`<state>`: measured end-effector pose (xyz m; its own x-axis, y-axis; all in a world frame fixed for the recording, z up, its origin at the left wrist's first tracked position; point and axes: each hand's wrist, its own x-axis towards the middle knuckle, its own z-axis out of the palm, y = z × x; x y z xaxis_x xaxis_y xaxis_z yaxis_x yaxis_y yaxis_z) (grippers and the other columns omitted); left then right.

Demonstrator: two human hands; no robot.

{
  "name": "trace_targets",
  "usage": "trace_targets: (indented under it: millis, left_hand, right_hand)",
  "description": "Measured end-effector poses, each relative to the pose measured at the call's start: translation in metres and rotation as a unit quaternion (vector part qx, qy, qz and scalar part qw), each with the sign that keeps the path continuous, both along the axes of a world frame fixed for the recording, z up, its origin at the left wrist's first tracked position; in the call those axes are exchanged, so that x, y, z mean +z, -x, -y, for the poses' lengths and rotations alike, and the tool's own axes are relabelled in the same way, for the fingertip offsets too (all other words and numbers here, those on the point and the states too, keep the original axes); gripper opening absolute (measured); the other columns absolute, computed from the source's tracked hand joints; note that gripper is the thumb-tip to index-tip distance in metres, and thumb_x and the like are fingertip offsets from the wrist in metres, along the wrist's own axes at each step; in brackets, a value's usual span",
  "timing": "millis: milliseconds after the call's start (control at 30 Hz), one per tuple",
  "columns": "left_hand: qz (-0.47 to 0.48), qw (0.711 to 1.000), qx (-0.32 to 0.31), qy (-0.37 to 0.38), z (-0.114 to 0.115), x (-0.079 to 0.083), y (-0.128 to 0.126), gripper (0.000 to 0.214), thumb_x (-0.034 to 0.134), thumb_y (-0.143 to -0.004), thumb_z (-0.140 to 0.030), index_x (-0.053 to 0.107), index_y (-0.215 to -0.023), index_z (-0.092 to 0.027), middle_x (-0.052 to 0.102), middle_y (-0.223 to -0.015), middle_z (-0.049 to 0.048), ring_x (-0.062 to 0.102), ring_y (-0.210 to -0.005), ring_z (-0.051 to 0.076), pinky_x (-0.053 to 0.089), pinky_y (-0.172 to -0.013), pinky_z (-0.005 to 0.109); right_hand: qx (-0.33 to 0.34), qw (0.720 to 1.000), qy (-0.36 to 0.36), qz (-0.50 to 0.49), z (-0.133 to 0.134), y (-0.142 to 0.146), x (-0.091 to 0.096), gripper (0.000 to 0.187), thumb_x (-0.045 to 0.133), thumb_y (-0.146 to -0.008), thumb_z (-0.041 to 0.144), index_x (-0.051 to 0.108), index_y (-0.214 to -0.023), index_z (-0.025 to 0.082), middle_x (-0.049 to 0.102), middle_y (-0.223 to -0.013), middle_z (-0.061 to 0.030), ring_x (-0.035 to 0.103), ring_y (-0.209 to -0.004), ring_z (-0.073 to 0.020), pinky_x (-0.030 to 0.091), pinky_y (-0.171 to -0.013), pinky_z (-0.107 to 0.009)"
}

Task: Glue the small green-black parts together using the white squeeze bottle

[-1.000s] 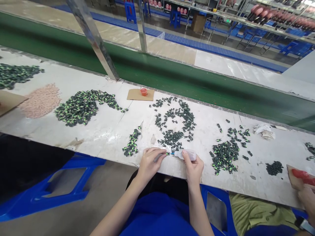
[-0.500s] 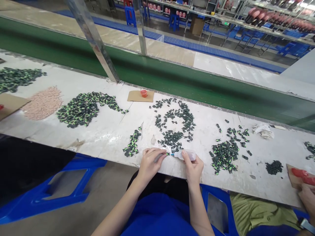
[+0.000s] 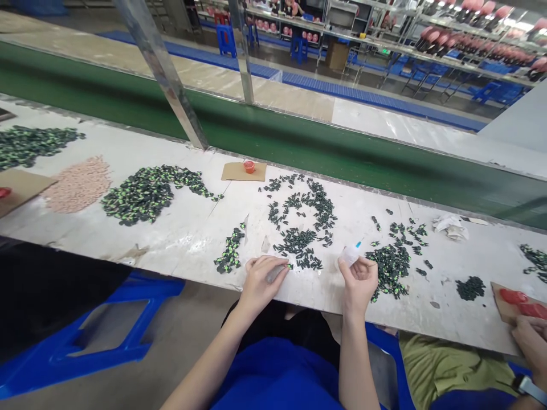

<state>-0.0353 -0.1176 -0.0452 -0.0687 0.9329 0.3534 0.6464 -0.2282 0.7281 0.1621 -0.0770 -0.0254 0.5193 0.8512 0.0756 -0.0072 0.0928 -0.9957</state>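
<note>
My left hand [image 3: 264,276] pinches a small dark piece with a bright green spot [image 3: 290,266] between thumb and fingertips, just above the table's front edge. In my right hand [image 3: 359,279] is a translucent squeeze bottle [image 3: 349,255], its blue needle tip pointing up and away from the left hand. A scattered heap of small dark green pieces [image 3: 299,239] lies in front of both hands. Left of my left hand is a small group of dark pieces with green spots [image 3: 229,250]. To the right of the bottle sits a larger heap of similar pieces [image 3: 391,265].
A red cup [image 3: 249,166] stands on cardboard [image 3: 231,172] at the back. Further left are a big green-spotted heap [image 3: 141,196] and a pinkish pile [image 3: 79,185]. A metal post [image 3: 171,85] rises behind the table. At far right, a co-worker's hand [image 3: 532,339] is near red items.
My right hand has moved right with the bottle, taking its tip away from the small piece and turning it upward. My left hand stays almost in place, still pinching the piece.
</note>
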Motion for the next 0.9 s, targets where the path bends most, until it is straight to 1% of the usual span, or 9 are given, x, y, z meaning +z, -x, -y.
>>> trace_targets:
  millis: [233,367,433,500,567,600,733,833,900]
  left_hand:
    - [-0.050,0.988,0.136,-0.056,-0.010,0.004,0.014,0.010,0.059,-0.086,-0.025,0.069,-0.086,-0.025,0.072,-0.088,0.0032,0.061,-0.089,0.024,0.035,-0.083,0.041]
    - [-0.095,0.985,0.126,-0.070,-0.019,0.001,0.017,0.011,0.060,-0.086,-0.024,0.071,-0.081,-0.026,0.071,-0.090,0.0051,0.057,-0.093,0.027,0.033,-0.079,0.042]
    - [-0.108,0.986,0.106,-0.074,-0.021,0.001,0.016,0.014,0.059,-0.087,-0.024,0.070,-0.080,-0.026,0.071,-0.092,0.0052,0.056,-0.094,0.027,0.032,-0.079,0.042]
    - [-0.109,0.987,0.093,-0.074,-0.022,0.001,0.015,0.016,0.056,-0.089,-0.024,0.070,-0.081,-0.025,0.071,-0.092,0.0047,0.056,-0.093,0.026,0.032,-0.079,0.042]
    - [-0.105,0.987,0.095,-0.074,-0.019,0.002,0.015,0.017,0.055,-0.090,-0.025,0.069,-0.082,-0.025,0.071,-0.091,0.0043,0.057,-0.091,0.024,0.032,-0.080,0.042]
    - [-0.104,0.987,0.099,-0.075,-0.017,0.003,0.015,0.016,0.055,-0.089,-0.026,0.069,-0.082,-0.025,0.071,-0.090,0.0042,0.058,-0.090,0.024,0.032,-0.079,0.041]
    - [-0.109,0.985,0.121,-0.065,-0.004,0.003,0.019,0.012,0.057,-0.088,-0.026,0.068,-0.084,-0.025,0.071,-0.087,0.0035,0.058,-0.087,0.025,0.032,-0.077,0.040]
    - [-0.101,0.985,0.131,-0.048,0.007,0.001,0.023,0.010,0.058,-0.087,-0.025,0.068,-0.084,-0.025,0.071,-0.087,0.0032,0.058,-0.088,0.025,0.033,-0.077,0.041]
    - [-0.091,0.986,0.135,-0.043,0.012,0.001,0.025,0.010,0.058,-0.087,-0.025,0.068,-0.084,-0.025,0.071,-0.087,0.0032,0.058,-0.087,0.025,0.034,-0.078,0.041]
  right_hand:
    - [0.029,0.994,0.033,0.104,-0.014,-0.008,-0.002,0.060,0.079,-0.055,0.034,0.044,-0.102,0.021,0.064,-0.099,-0.0072,0.063,-0.095,-0.0218,0.048,-0.089,-0.042]
    - [-0.011,0.972,-0.032,0.231,0.005,-0.006,0.004,0.078,0.080,-0.060,0.036,0.039,-0.125,0.020,0.051,-0.125,-0.0151,0.052,-0.116,-0.0262,0.047,-0.090,-0.042]
    - [-0.069,0.944,-0.104,0.304,0.017,-0.001,0.008,0.068,0.078,-0.065,0.033,0.045,-0.122,0.020,0.053,-0.120,-0.0138,0.054,-0.108,-0.0256,0.050,-0.082,-0.039]
    - [-0.068,0.913,-0.175,0.362,0.026,0.008,0.013,0.041,0.074,-0.072,0.027,0.056,-0.109,0.021,0.060,-0.099,-0.0084,0.060,-0.090,-0.0217,0.051,-0.072,-0.035]
    - [0.041,0.894,-0.203,0.396,0.027,0.022,0.017,0.013,0.065,-0.082,0.021,0.063,-0.094,0.022,0.063,-0.082,-0.0042,0.061,-0.076,-0.0183,0.051,-0.067,-0.032]
    - [0.120,0.887,-0.193,0.402,0.024,0.030,0.019,0.008,0.059,-0.086,0.020,0.066,-0.091,0.023,0.064,-0.079,-0.0042,0.061,-0.073,-0.0174,0.051,-0.067,-0.031]
    - [0.327,0.808,-0.077,0.483,-0.005,0.066,0.027,0.015,0.056,-0.088,0.020,0.071,-0.088,0.022,0.068,-0.085,-0.0064,0.063,-0.081,-0.0195,0.051,-0.074,-0.032]
    - [0.393,0.720,0.026,0.572,-0.025,0.087,0.030,0.009,0.063,-0.083,0.015,0.071,-0.080,0.018,0.068,-0.083,-0.0087,0.063,-0.083,-0.0229,0.050,-0.071,-0.031]
    - [0.407,0.684,0.065,0.602,-0.031,0.095,0.031,0.008,0.064,-0.081,0.012,0.070,-0.078,0.016,0.067,-0.081,-0.0096,0.064,-0.077,-0.0227,0.048,-0.066,-0.030]
